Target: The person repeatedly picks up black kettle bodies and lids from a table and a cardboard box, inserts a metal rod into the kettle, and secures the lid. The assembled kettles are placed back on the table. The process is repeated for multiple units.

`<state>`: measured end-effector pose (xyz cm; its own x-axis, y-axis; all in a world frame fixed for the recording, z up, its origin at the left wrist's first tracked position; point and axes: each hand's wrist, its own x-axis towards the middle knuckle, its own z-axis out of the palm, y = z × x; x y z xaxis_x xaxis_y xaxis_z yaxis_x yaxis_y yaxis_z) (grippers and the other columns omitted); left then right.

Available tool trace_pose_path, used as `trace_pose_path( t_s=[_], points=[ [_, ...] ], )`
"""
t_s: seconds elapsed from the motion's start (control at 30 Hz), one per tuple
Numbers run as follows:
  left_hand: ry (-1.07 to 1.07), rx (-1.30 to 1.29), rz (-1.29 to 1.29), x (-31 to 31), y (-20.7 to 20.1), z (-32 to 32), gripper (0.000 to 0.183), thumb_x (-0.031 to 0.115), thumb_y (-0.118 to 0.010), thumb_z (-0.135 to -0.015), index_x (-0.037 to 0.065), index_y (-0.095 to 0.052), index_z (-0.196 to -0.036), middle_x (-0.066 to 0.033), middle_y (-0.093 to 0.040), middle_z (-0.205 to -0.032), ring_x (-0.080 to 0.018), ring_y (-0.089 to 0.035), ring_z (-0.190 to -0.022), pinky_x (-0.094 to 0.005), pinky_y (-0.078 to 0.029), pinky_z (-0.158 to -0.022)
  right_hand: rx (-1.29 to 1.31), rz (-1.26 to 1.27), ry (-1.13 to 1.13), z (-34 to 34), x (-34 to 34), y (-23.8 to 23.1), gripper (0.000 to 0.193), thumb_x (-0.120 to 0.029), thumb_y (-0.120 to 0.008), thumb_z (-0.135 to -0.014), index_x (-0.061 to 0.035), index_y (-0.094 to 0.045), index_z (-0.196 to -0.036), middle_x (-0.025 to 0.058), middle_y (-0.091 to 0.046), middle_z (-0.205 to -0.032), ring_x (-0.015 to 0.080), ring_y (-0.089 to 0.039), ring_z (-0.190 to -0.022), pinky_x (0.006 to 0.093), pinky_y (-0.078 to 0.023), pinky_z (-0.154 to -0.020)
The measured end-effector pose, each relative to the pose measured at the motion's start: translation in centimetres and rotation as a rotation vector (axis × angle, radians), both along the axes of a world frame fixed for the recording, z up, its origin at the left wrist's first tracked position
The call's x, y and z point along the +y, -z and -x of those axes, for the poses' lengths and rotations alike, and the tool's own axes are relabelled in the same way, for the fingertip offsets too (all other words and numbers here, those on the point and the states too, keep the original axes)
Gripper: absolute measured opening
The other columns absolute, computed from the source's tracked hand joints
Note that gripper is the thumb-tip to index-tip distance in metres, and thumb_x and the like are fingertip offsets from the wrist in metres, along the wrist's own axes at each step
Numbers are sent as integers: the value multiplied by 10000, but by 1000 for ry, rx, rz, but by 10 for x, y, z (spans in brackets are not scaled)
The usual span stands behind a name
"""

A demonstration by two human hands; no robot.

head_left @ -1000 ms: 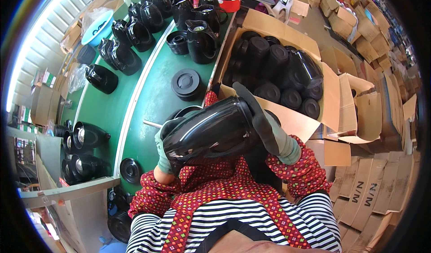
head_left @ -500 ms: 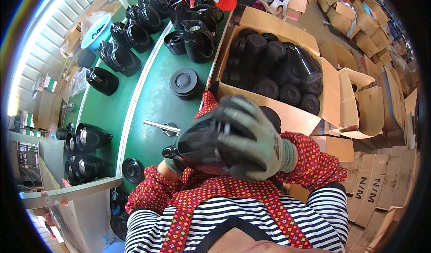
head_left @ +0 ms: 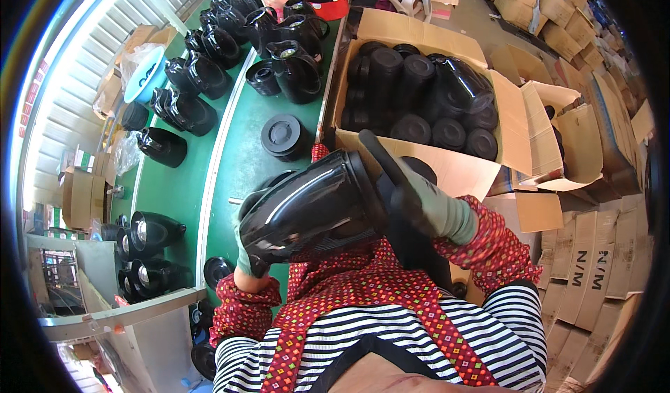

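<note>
A glossy black vacuum jug (head_left: pixel 307 208) lies tilted on its side in front of my chest, its wide ribbed base end toward the right. My left hand (head_left: pixel 250 229), in a grey-green glove with dark palm, is wrapped round its left end; the jug hides most of the fingers. At the base end is my gloved right hand (head_left: pixel 426 201), its fingers stretched and spread, one pointing up past the base rim. The palm is close against the base; whether it touches is hidden. A round black lidded piece (head_left: pixel 284 136) stands on the green bench beyond the jug.
Several black jugs (head_left: pixel 296 72) stand in rows along the green bench (head_left: pixel 237 128). To the right, an open carton (head_left: pixel 419 27) holds black cylinders and a shiny jug body. A metal rail (head_left: pixel 125 313) edges the bench at left. Flattened cartons (head_left: pixel 593 267) are stacked at right.
The jug has swung lower and left, now showing its shiny side. My right hand went from a blurred grip over its base to spread fingers at the right. The view shifted slightly.
</note>
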<state>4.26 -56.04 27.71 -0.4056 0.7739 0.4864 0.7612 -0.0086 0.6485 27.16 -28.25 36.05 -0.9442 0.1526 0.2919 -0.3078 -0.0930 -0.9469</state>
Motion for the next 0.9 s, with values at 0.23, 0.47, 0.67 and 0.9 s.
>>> trace_pose_path(
  t_s=[0.23,0.47,0.67,0.9],
  points=[
    [-157,-139,-135,31,-71,-37,809,398,-948,-749,-38,-630,-1352,-268,-644,-1364,-349,-707,-1118,-447,-559,-1002,-10,432,159,4,-31,8,739,-533,-526,-1089,-48,-353,-1619,140,-433,-1616,267,-482,-1453,410,-398,-1197],
    [-23,183,-17,29,-124,-51,528,112,-915,-769,-82,-667,-1193,-275,-647,-1366,-288,-736,-1071,-391,-607,-934,73,238,-3,-16,-10,17,814,-542,-532,-1068,-31,-296,-1656,195,-415,-1589,300,-426,-1442,407,-326,-1206],
    [70,-553,-35,36,-102,-62,458,108,-850,-846,-80,-664,-1220,-248,-626,-1416,-299,-719,-1134,-396,-596,-976,382,-140,242,-10,-30,25,861,-561,-596,-1025,-93,-278,-1674,230,-265,-1708,361,-272,-1585,476,-210,-1280],
    [-62,-100,-194,28,-125,-46,388,88,-804,-895,-72,-666,-1220,-252,-563,-1494,-312,-703,-1182,-414,-598,-997,127,423,214,-9,-48,6,902,-634,-504,-1052,-33,-235,-1669,147,-313,-1694,245,-350,-1542,400,-283,-1260]
  ],
)
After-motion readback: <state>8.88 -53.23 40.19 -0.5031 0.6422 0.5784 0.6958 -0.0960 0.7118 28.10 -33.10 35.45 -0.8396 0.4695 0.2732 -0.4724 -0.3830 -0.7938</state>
